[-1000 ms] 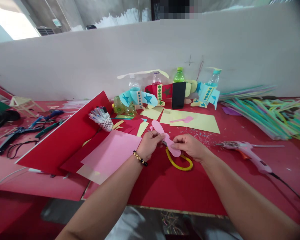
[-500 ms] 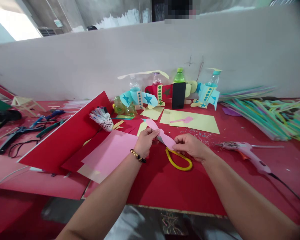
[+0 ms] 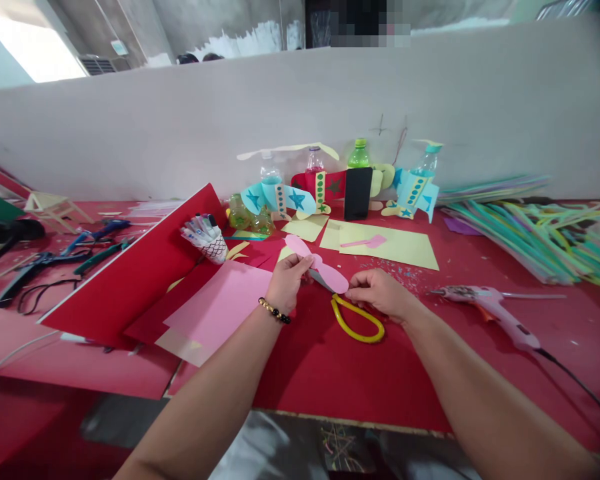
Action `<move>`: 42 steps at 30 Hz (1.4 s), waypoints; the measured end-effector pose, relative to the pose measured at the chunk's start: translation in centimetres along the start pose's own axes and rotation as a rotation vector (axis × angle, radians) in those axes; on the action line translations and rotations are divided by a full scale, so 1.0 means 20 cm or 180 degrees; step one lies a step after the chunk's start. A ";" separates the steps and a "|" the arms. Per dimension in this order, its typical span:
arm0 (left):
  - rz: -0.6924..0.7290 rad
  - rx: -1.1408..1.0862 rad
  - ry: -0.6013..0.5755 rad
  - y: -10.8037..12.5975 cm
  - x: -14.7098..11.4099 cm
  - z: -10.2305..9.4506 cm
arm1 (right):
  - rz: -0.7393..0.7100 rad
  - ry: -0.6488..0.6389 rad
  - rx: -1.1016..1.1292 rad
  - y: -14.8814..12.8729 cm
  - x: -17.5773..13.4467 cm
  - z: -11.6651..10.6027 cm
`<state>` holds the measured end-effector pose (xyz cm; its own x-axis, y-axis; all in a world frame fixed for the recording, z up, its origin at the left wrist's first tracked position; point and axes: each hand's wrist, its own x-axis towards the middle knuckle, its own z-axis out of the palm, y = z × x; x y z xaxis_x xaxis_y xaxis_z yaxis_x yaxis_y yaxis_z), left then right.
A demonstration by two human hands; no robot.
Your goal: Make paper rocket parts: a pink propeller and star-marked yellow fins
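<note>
Two bare hands over the red table, forearms angled in from the near edge, palms turned toward each other; left hand pinched shut, thumb on top, on the middle of a pink paper cutout; black-and-gold bracelet on that wrist; right hand curled, thumb and forefinger nearly together at the cutout's near right tip; can't tell if it grips paper, scissors or only brushes them.

Cutout spans the gap between hands, one lobe beyond the left fingers, the other running toward the right fingertips; scissors with yellow handle just below the right fingers, a metal blade peeking from under the paper; pink sheet left of the left grip; glue gun well right of the right hand.

Versus a second ago: left hand and cutout shifted left, paper lying flatter across the view; right thumb was on the near lobe, now only at its tip; handle loop and right hand about where they were.

Hard to see: most of the blade, covered by the cutout; right hand's lower fingers, tucked under; part of the pink sheet, behind the left forearm; both forearms run out of frame.
</note>
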<state>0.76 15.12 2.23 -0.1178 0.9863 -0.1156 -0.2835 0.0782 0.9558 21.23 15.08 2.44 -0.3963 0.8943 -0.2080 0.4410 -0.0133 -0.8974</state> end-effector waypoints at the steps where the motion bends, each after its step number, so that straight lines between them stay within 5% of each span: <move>1: -0.0001 0.0023 -0.0002 0.00 0.00 0.00 | -0.0030 0.0064 -0.0107 0.01 0.01 0.00; 7: 0.0028 0.0177 0.0036 -0.01 0.00 0.00 | -0.0173 0.0448 -0.1025 0.01 0.02 0.00; 22: 0.0082 0.0247 0.0176 0.08 0.05 -0.10 | -0.0198 0.0455 -0.2553 -0.02 -0.05 0.06; 32: 0.0243 0.0792 0.0138 0.13 0.09 -0.21 | -0.0260 0.0469 -0.2450 -0.04 -0.05 0.16; 42: 0.0386 0.1871 0.0041 0.03 0.15 -0.24 | -0.0283 0.0710 -0.1770 -0.03 -0.04 0.11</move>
<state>-4.26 17.51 1.11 -0.1291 0.9916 0.0038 0.3060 0.0362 0.9513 19.54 13.32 2.21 -0.2991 0.9542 -0.0011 0.7925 0.2478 -0.5573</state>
